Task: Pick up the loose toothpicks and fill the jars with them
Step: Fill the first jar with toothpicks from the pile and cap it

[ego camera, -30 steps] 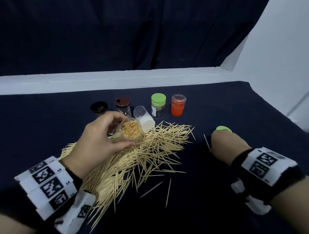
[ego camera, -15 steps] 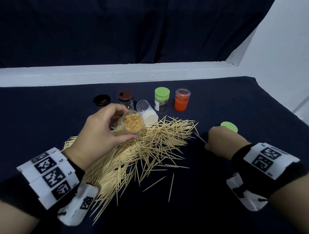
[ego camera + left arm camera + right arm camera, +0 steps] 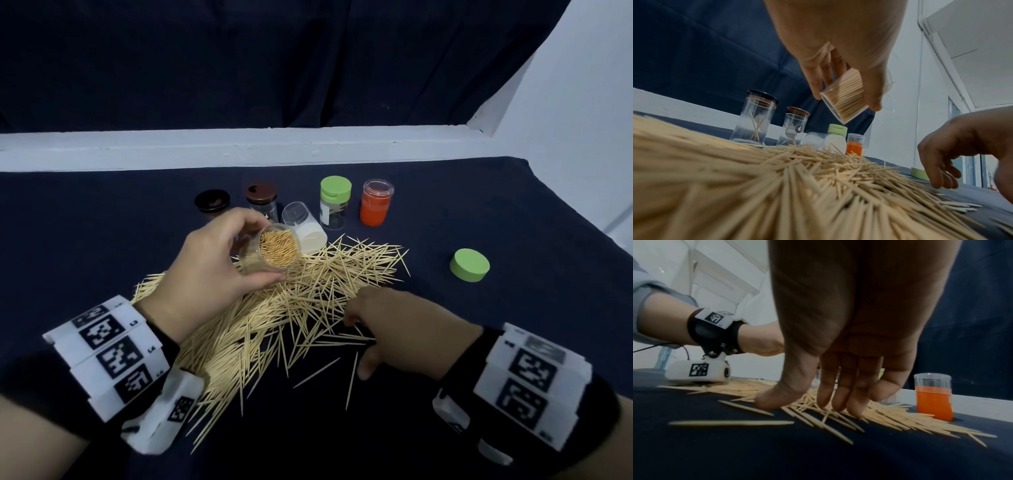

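Left hand (image 3: 209, 274) grasps the packed toothpick jar (image 3: 274, 253), tilted, mouth toward us, above the loose toothpicks (image 3: 308, 298); we see right hand (image 3: 394, 329) released, fingertips (image 3: 838, 405) touching the pile's near edge.

Six jars (image 3: 376, 202); one loose green lid (image 3: 469, 265); toothpicks (image 3: 308, 301) uncountable, perhaps hundreds.

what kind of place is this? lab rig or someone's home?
Looks like a staged recording setup, not a lived-in room: a dark cloth covers the table, dark drapes hang behind against bare white walls, and both wrists wear marker-tagged bands.
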Action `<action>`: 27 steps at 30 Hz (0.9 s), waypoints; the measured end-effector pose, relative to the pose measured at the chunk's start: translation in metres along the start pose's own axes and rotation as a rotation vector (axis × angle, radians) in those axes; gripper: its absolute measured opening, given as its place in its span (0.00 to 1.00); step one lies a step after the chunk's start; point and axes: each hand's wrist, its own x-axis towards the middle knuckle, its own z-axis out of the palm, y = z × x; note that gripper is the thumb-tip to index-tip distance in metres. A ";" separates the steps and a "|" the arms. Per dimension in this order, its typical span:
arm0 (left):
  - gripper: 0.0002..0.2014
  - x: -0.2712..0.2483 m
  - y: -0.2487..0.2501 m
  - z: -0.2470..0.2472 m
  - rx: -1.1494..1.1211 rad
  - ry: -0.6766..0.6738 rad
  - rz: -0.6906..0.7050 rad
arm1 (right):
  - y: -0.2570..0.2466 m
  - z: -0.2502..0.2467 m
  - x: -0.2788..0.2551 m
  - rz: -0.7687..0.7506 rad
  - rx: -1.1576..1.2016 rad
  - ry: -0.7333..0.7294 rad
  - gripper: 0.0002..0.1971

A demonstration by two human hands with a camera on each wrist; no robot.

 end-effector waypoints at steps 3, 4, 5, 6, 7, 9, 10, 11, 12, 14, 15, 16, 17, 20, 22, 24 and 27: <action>0.31 0.000 0.001 0.000 -0.007 0.001 0.009 | -0.002 0.007 0.003 -0.067 -0.018 -0.002 0.33; 0.31 0.000 0.001 0.001 -0.012 -0.001 0.006 | -0.003 0.008 0.004 -0.086 -0.006 0.010 0.30; 0.31 -0.001 0.001 0.001 -0.015 -0.002 0.004 | -0.004 0.009 0.007 -0.095 0.006 0.018 0.28; 0.30 0.000 0.001 0.001 -0.014 -0.003 0.004 | -0.004 0.009 0.009 -0.099 0.011 0.018 0.26; 0.30 0.000 0.001 0.001 -0.013 -0.003 0.003 | -0.005 0.008 0.011 -0.101 0.015 0.014 0.24; 0.30 0.000 0.001 0.001 -0.011 -0.005 0.002 | -0.006 0.005 0.014 -0.103 0.026 -0.003 0.19; 0.31 0.000 0.001 0.001 -0.011 -0.006 0.002 | -0.006 0.003 0.015 -0.111 0.021 -0.011 0.15; 0.31 0.000 0.002 0.001 -0.014 -0.007 0.002 | -0.005 0.002 0.016 -0.115 0.011 -0.024 0.12; 0.30 0.000 0.002 0.001 -0.017 -0.008 0.001 | -0.005 0.002 0.017 -0.117 0.004 -0.032 0.10; 0.30 0.000 0.001 0.001 -0.022 -0.010 -0.004 | -0.003 0.004 0.017 -0.105 0.020 -0.032 0.08; 0.30 0.000 0.001 0.000 -0.020 -0.010 -0.006 | -0.003 0.005 0.017 -0.100 0.024 -0.027 0.07; 0.30 0.000 0.001 0.000 -0.016 -0.009 -0.008 | -0.003 0.006 0.017 -0.104 0.007 -0.025 0.07; 0.30 0.000 0.001 0.000 -0.012 -0.009 -0.010 | -0.004 0.007 0.016 -0.112 -0.029 -0.027 0.08; 0.29 0.000 0.001 -0.001 -0.008 -0.013 -0.012 | -0.006 0.004 0.014 -0.136 -0.084 -0.014 0.11; 0.30 0.000 0.001 0.000 -0.015 -0.015 -0.018 | -0.008 0.002 0.013 -0.145 -0.049 0.012 0.10; 0.30 0.000 0.000 0.000 -0.025 -0.014 -0.022 | -0.012 0.002 0.015 -0.179 -0.053 0.028 0.09; 0.31 0.000 0.000 0.000 -0.029 -0.018 -0.026 | -0.021 0.004 0.018 -0.241 -0.099 0.013 0.12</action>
